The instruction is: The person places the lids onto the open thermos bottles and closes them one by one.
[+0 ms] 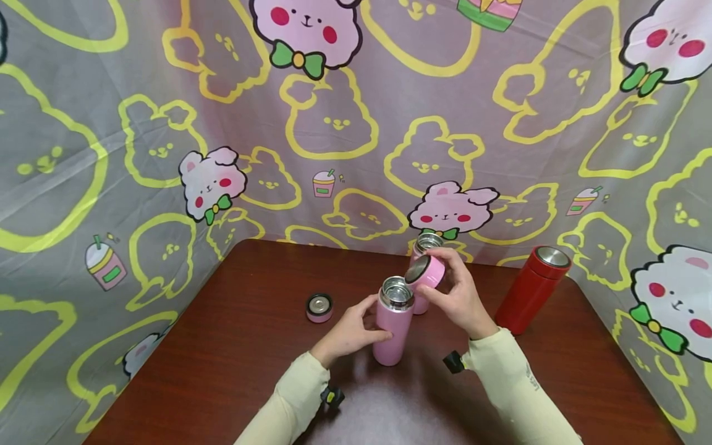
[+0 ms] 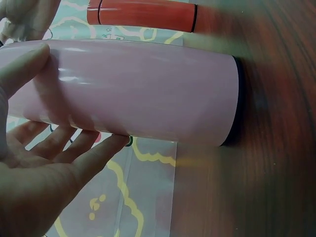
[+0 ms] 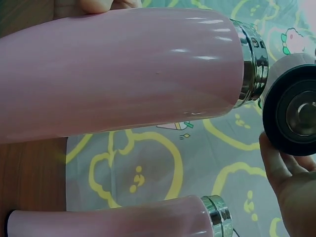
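One pink bottle [image 1: 396, 322] gripped by left hand [image 1: 351, 332] | right hand [image 1: 460, 295] holding pink lid [image 1: 426, 273] | sleeve lettering [image 1: 532, 377] too small

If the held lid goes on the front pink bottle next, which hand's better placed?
Right, probably: the right hand pinches the pink lid, tilted near the open mouth, while the left hand grips the front pink bottle and seems suited to steadying it.

The right hand [image 3: 298, 197] gripped a lid [image 3: 295, 109], its dark-ringed underside facing the camera, just beside the uncapped metal neck [image 3: 254, 64] of a pink bottle [image 3: 123, 74]. Fingers of the left hand [image 3: 101, 5] touched that bottle's upper edge. A second pink bottle [image 3: 118, 219], also uncapped, showed below, against patterned cloth [image 3: 158, 163].
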`<state>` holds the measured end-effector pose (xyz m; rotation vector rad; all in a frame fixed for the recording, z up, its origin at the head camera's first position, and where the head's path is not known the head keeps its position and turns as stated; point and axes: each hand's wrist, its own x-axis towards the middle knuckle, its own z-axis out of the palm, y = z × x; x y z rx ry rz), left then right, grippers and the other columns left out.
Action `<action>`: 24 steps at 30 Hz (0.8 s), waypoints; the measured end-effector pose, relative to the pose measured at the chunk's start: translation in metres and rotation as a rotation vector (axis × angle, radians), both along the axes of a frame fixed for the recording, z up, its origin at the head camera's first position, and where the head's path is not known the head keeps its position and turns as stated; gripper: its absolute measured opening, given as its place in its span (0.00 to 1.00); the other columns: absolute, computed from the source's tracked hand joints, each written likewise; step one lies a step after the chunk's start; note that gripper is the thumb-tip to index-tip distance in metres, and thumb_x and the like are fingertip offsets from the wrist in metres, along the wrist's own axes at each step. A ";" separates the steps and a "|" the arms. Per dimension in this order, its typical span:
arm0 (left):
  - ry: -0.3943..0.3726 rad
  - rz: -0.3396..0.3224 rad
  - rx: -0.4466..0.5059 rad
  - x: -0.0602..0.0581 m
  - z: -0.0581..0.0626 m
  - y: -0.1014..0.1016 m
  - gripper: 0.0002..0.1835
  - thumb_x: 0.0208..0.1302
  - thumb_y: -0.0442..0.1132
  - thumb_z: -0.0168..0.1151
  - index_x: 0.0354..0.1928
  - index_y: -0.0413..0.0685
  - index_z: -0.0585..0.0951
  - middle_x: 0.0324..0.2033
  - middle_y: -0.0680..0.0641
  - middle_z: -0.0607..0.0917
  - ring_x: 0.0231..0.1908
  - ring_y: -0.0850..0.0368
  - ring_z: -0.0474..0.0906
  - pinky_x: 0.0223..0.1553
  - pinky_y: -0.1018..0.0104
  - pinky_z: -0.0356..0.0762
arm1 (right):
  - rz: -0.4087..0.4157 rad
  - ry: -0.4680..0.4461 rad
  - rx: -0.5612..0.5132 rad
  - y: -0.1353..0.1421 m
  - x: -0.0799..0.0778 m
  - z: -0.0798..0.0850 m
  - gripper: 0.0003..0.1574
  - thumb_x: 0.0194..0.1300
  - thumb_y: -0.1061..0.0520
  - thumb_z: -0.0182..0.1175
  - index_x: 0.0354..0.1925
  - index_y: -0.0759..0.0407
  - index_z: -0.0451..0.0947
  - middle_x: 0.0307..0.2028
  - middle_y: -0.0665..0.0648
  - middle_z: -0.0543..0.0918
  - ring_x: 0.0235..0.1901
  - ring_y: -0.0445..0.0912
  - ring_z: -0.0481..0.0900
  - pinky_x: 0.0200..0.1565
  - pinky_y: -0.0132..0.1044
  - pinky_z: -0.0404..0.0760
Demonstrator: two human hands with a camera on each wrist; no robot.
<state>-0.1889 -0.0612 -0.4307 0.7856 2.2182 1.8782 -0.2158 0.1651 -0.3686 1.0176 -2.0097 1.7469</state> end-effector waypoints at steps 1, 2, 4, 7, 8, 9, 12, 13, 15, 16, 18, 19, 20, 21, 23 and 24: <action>-0.004 0.000 0.001 0.000 0.000 0.000 0.38 0.53 0.27 0.68 0.67 0.37 0.62 0.58 0.39 0.72 0.54 0.44 0.74 0.50 0.58 0.75 | 0.000 -0.006 -0.008 0.001 -0.003 -0.003 0.39 0.50 0.73 0.65 0.59 0.66 0.62 0.52 0.60 0.70 0.44 0.49 0.76 0.38 0.35 0.81; -0.006 0.000 0.004 0.000 0.000 0.000 0.39 0.53 0.27 0.68 0.67 0.37 0.62 0.58 0.39 0.72 0.54 0.44 0.74 0.51 0.57 0.75 | 0.001 -0.005 -0.012 0.000 -0.003 -0.003 0.38 0.51 0.72 0.65 0.59 0.66 0.62 0.52 0.61 0.70 0.45 0.49 0.76 0.40 0.35 0.81; -0.010 0.000 0.007 0.000 0.000 0.000 0.38 0.53 0.27 0.68 0.67 0.37 0.62 0.59 0.39 0.72 0.55 0.44 0.74 0.51 0.56 0.74 | -0.004 0.000 -0.013 0.000 -0.004 -0.003 0.38 0.52 0.71 0.65 0.60 0.67 0.61 0.54 0.63 0.69 0.48 0.49 0.74 0.43 0.34 0.79; -0.019 -0.005 0.012 0.000 0.000 0.000 0.38 0.53 0.26 0.68 0.67 0.37 0.62 0.59 0.39 0.72 0.54 0.44 0.74 0.51 0.55 0.74 | -0.025 0.017 -0.004 0.001 -0.005 -0.003 0.38 0.52 0.71 0.66 0.60 0.67 0.62 0.55 0.66 0.69 0.51 0.47 0.73 0.47 0.32 0.77; -0.019 -0.006 0.014 0.000 0.000 0.000 0.38 0.53 0.26 0.68 0.67 0.37 0.62 0.59 0.39 0.72 0.54 0.44 0.74 0.51 0.54 0.74 | -0.030 0.020 -0.001 0.001 -0.005 -0.003 0.39 0.51 0.71 0.65 0.60 0.67 0.62 0.55 0.66 0.69 0.51 0.47 0.72 0.48 0.31 0.76; -0.019 -0.007 0.012 -0.001 0.000 0.000 0.38 0.53 0.26 0.68 0.66 0.37 0.62 0.59 0.39 0.72 0.54 0.44 0.74 0.50 0.54 0.75 | -0.030 0.020 -0.002 0.001 -0.005 -0.003 0.39 0.51 0.72 0.65 0.60 0.67 0.63 0.55 0.67 0.69 0.52 0.47 0.72 0.48 0.31 0.76; -0.019 -0.007 0.011 -0.001 0.000 0.000 0.38 0.53 0.26 0.68 0.66 0.37 0.63 0.59 0.39 0.72 0.54 0.44 0.74 0.50 0.54 0.75 | -0.020 0.011 -0.006 0.001 -0.005 -0.002 0.39 0.52 0.73 0.65 0.61 0.66 0.64 0.56 0.68 0.68 0.52 0.48 0.72 0.48 0.32 0.76; -0.019 -0.006 0.011 -0.001 0.000 0.001 0.38 0.53 0.26 0.68 0.67 0.37 0.62 0.59 0.39 0.72 0.54 0.44 0.74 0.50 0.54 0.75 | -0.013 0.008 -0.007 0.001 -0.005 -0.001 0.39 0.52 0.73 0.65 0.61 0.65 0.64 0.57 0.67 0.68 0.52 0.48 0.72 0.48 0.32 0.77; -0.021 -0.005 0.009 -0.001 0.000 0.001 0.38 0.53 0.27 0.68 0.67 0.37 0.62 0.59 0.39 0.72 0.54 0.44 0.75 0.50 0.54 0.74 | -0.001 0.010 -0.008 0.001 -0.005 -0.001 0.39 0.51 0.73 0.65 0.61 0.66 0.64 0.57 0.67 0.68 0.52 0.49 0.72 0.48 0.33 0.77; -0.022 -0.005 0.009 -0.001 0.000 0.001 0.39 0.53 0.27 0.68 0.67 0.37 0.62 0.59 0.39 0.72 0.54 0.44 0.75 0.50 0.54 0.75 | 0.000 0.014 -0.008 0.002 -0.005 -0.002 0.38 0.51 0.73 0.65 0.61 0.66 0.65 0.57 0.65 0.69 0.52 0.48 0.72 0.48 0.33 0.77; -0.021 -0.008 0.003 -0.001 0.000 0.001 0.39 0.54 0.27 0.68 0.67 0.37 0.62 0.59 0.39 0.72 0.54 0.45 0.75 0.50 0.54 0.75 | 0.008 0.016 -0.018 0.002 -0.005 -0.002 0.38 0.51 0.73 0.65 0.60 0.67 0.65 0.56 0.63 0.70 0.52 0.48 0.73 0.48 0.33 0.77; -0.022 -0.011 0.000 -0.001 0.000 0.000 0.39 0.54 0.27 0.68 0.67 0.37 0.62 0.59 0.39 0.72 0.54 0.45 0.75 0.51 0.54 0.75 | 0.014 0.016 -0.025 0.003 -0.005 -0.003 0.37 0.51 0.73 0.65 0.59 0.68 0.64 0.55 0.62 0.70 0.51 0.48 0.73 0.48 0.33 0.77; -0.024 -0.014 -0.004 -0.001 0.001 0.000 0.39 0.54 0.28 0.68 0.67 0.38 0.62 0.59 0.39 0.71 0.54 0.45 0.74 0.51 0.55 0.74 | 0.019 0.013 -0.031 0.003 -0.005 -0.004 0.37 0.51 0.73 0.65 0.58 0.68 0.64 0.54 0.62 0.71 0.51 0.48 0.73 0.47 0.33 0.77; -0.026 -0.017 -0.007 -0.001 0.001 0.000 0.39 0.54 0.28 0.68 0.67 0.38 0.62 0.59 0.39 0.71 0.54 0.45 0.74 0.51 0.55 0.74 | 0.024 0.009 -0.038 0.003 -0.006 -0.004 0.36 0.51 0.72 0.65 0.57 0.69 0.63 0.54 0.63 0.71 0.51 0.48 0.74 0.48 0.33 0.77; -0.031 -0.020 -0.011 -0.002 0.001 -0.001 0.39 0.54 0.27 0.68 0.67 0.38 0.62 0.60 0.40 0.71 0.55 0.45 0.74 0.51 0.55 0.74 | 0.044 -0.006 -0.055 0.003 -0.005 -0.004 0.35 0.51 0.73 0.65 0.56 0.69 0.62 0.53 0.63 0.72 0.51 0.49 0.74 0.49 0.34 0.77; -0.034 -0.021 -0.009 -0.002 0.001 -0.002 0.39 0.54 0.27 0.68 0.67 0.38 0.62 0.60 0.40 0.71 0.55 0.45 0.73 0.52 0.55 0.74 | 0.050 -0.013 -0.060 0.004 -0.006 -0.005 0.35 0.51 0.73 0.65 0.55 0.70 0.61 0.53 0.64 0.72 0.51 0.50 0.74 0.49 0.34 0.77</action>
